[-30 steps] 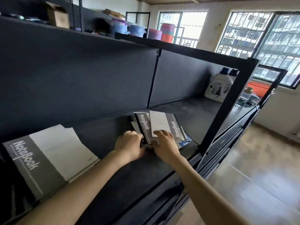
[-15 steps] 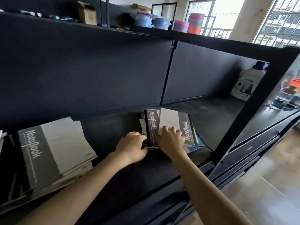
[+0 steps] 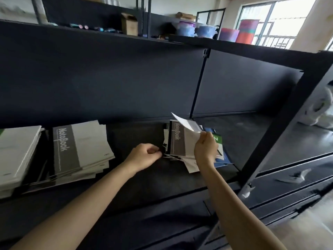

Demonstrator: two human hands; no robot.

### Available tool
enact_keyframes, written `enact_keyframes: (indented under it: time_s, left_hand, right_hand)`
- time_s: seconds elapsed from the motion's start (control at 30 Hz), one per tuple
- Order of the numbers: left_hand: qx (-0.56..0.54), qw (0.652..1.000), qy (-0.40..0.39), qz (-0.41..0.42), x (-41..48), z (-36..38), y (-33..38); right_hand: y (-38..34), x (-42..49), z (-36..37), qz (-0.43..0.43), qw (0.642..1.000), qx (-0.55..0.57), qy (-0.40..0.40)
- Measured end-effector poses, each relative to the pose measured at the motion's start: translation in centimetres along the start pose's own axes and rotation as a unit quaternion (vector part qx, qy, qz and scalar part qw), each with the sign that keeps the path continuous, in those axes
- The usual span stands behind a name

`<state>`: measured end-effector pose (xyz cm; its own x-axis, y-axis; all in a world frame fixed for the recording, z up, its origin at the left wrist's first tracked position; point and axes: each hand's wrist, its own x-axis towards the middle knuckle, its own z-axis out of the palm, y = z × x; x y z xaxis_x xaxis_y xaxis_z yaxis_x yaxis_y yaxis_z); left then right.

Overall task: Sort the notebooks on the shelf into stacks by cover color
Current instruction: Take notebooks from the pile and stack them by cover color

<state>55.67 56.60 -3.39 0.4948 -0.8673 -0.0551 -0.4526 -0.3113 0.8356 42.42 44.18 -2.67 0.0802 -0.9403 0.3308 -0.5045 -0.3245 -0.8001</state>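
The loose pile of notebooks (image 3: pixel 177 141) lies on the shelf board (image 3: pixel 137 174). Left of the pile sits one stack (image 3: pixel 86 147), a second stack (image 3: pixel 18 150) farther left. Right of the pile stands the post (image 3: pixel 281 134).

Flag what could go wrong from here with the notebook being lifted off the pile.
1. The right hand pinches the notebook by one edge and it curls, so it may crease or slip.
2. The pile lies fanned and askew, with the left hand only at its edge. Pulling could drag others along.
3. A blue cover and a green cover show under grey ones. One might get carried to the grey stack.
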Motion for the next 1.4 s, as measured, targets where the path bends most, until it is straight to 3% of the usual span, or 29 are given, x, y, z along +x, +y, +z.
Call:
enact_keyframes:
  time_s: [0.07,0.13,0.23,0.37,0.67,0.8,0.87,0.97,1.0,1.1,1.2,1.3,1.4]
  left_hand:
    - [-0.233,0.965,0.003,-0.121,-0.1,-0.3,0.2]
    - [-0.434,0.879,-0.009,-0.197,-0.3,-0.9,0.0]
    - [-0.582,0.783,-0.018,-0.218,-1.4,-2.0,-0.9]
    - [-0.639,0.737,-0.029,-0.219,-2.5,-2.2,-1.6]
    - [-0.695,0.703,-0.071,-0.135,-3.6,-4.8,-2.6]
    - [-0.705,0.705,-0.009,-0.08,-4.5,-7.8,-2.1]
    - [-0.686,0.723,0.054,-0.061,-4.8,-9.2,-1.9]
    - [-0.577,0.803,0.144,-0.037,-5.1,-11.1,-2.3]
    - [-0.534,0.827,0.171,-0.03,-5.1,-11.6,-2.6]
    - [-0.434,0.863,0.258,-0.025,-5.7,-12.5,-3.8]
    - [-0.239,0.916,0.321,-0.024,-6.7,-13.3,-5.1]
    - [-0.01,0.94,0.341,-0.023,-7.4,-14.0,-7.0]
    - [0.156,0.943,0.291,-0.03,-8.1,-14.1,-8.3]
  right_hand:
    - [-0.5,-0.3,-0.8,0.026,0.996,0.081,0.039]
    - [-0.8,-0.4,-1.5,0.032,0.986,0.151,0.064]
    - [-1.3,-0.3,-2.1,0.035,0.962,0.258,0.081]
    - [-1.7,-0.6,-2.5,0.055,0.932,0.357,0.036]
    - [-3.5,-1.6,0.1,0.056,0.896,0.432,-0.085]
    - [-5.3,-0.6,2.5,0.069,0.882,0.453,-0.107]
    - [-6.4,-0.7,4.2,0.082,0.874,0.447,-0.171]
    - [-8.9,-3.1,6.3,0.078,0.823,0.462,-0.321]
    - [-9.7,-4.3,6.8,0.058,0.821,0.447,-0.351]
    - [-11.6,-7.5,8.5,-0.051,0.874,0.28,-0.393]
    - [-12.4,-9.2,10.3,-0.193,0.892,0.076,-0.401]
    - [-13.0,-10.4,12.0,-0.233,0.874,0.016,-0.427]
    - [-13.2,-11.3,13.2,-0.255,0.853,-0.015,-0.456]
